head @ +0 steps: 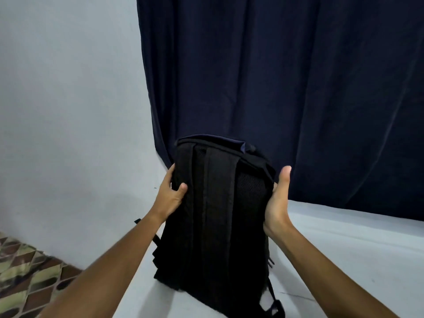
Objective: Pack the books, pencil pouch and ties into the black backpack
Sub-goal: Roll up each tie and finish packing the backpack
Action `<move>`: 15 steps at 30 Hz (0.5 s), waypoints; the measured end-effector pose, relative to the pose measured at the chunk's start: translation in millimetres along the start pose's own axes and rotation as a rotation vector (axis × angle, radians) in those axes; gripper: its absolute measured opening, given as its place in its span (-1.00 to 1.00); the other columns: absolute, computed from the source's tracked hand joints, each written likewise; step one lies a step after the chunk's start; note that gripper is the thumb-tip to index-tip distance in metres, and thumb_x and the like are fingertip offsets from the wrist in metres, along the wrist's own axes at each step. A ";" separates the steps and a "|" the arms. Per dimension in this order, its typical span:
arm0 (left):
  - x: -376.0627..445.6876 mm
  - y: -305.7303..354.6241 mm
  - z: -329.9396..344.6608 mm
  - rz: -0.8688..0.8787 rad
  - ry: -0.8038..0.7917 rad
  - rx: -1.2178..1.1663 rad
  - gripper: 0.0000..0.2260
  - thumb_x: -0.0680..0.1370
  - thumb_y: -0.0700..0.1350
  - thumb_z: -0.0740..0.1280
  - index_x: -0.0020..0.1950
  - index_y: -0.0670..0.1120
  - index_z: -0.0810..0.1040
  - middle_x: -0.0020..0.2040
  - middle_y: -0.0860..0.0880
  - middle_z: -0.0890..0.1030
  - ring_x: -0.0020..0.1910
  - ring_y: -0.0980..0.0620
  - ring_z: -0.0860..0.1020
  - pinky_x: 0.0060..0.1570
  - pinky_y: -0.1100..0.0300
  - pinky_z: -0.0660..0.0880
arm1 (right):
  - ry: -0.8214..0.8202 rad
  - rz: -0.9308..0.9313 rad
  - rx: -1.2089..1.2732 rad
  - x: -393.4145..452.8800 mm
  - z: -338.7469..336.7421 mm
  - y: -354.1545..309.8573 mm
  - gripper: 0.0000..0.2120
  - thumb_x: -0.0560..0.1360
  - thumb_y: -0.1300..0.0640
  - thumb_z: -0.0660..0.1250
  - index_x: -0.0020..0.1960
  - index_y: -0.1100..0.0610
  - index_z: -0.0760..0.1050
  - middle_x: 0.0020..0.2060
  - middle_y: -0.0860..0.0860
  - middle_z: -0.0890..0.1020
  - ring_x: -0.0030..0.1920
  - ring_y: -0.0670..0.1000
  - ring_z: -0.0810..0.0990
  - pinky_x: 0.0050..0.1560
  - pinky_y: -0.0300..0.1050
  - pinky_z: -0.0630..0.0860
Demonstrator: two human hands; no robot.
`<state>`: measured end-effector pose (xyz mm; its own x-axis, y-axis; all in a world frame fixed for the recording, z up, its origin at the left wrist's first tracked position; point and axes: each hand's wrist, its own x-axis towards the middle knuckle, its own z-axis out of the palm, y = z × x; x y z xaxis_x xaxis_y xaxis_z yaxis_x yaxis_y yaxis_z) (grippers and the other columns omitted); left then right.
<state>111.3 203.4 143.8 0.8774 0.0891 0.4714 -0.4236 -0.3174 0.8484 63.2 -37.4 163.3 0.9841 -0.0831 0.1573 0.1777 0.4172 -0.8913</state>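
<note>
2 hands steady the upright black backpack [220, 214]: left hand [171, 198] grip clamped on its side, right hand [277, 200] flat against it.

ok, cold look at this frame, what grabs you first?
The black backpack standing upright mid-frame on the white table, straps facing the camera. The left hand grips its left edge and the right hand lies flat against its right side. A dark blue curtain hangs behind.

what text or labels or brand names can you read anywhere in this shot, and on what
None: nothing readable shows in this view.
The black backpack, held upright between the left hand and right hand, shows only its plain strap side, no logo or tag.
The dark blue curtain, wall and white surface carry no writing.
</note>
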 end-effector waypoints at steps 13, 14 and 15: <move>-110.7 89.0 20.8 0.374 0.428 0.034 -0.72 0.53 0.11 0.32 0.09 -0.06 0.56 -0.02 0.06 0.60 -0.04 0.11 0.54 -0.03 0.30 0.42 | -0.172 -0.005 -0.023 -36.4 18.8 -2.4 -0.09 0.36 -0.53 -0.11 0.39 0.06 0.46 0.26 0.03 0.60 0.30 0.03 0.53 0.44 0.08 0.33; -131.3 93.3 32.7 0.378 0.336 0.070 -0.56 0.50 0.19 0.31 0.24 -0.07 0.52 0.14 0.03 0.58 0.13 0.09 0.53 0.10 0.30 0.41 | -0.214 -0.005 -0.027 -37.7 18.7 -5.9 -0.12 0.42 -0.48 -0.16 0.38 0.08 0.47 0.24 0.03 0.62 0.28 0.01 0.55 0.41 0.05 0.36; -148.5 96.3 44.9 0.326 0.239 0.122 -0.37 0.47 0.32 0.29 0.40 -0.05 0.41 0.34 0.03 0.48 0.34 0.10 0.43 0.27 0.27 0.35 | -0.263 0.003 -0.037 -40.9 18.4 -9.4 -0.13 0.44 -0.46 -0.20 0.37 0.09 0.48 0.22 0.04 0.63 0.27 0.01 0.57 0.40 0.03 0.38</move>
<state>-49.6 117.2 144.7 0.6187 0.1770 0.7654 -0.6285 -0.4730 0.6174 21.4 -21.3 173.1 0.9539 0.1578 0.2553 0.1791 0.3831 -0.9062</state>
